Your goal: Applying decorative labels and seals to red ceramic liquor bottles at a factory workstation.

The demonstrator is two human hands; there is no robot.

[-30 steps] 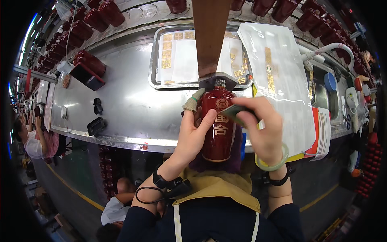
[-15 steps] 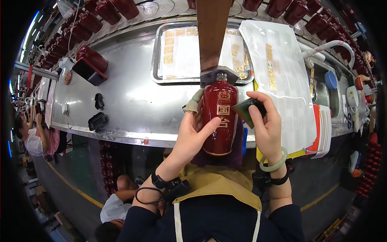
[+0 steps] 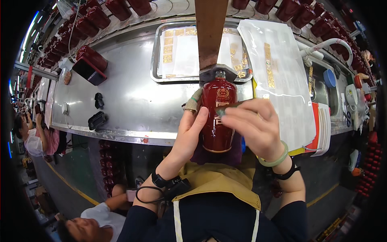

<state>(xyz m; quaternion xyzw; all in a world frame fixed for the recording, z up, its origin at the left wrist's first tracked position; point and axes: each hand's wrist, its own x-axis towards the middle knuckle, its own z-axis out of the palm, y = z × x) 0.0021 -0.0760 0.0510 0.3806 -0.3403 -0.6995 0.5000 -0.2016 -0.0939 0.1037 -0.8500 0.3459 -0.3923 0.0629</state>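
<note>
Red bottle (image 3: 217, 117) in both hands, steel tray (image 3: 155, 56) apparently holding gold labels (image 3: 168, 49)

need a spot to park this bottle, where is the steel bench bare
The steel bench is bare between the metal tray and the black clips by its near edge, left of the red bottle held by the left hand and right hand. Crowded: the tray of gold labels, the plastic sheet on the right, bottle rows behind.

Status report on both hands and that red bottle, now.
Left hand grips the red bottle by its side. Right hand presses a small dark tool against the bottle's front. Bottle neck sits under the wooden post. Nothing blocking.
</note>
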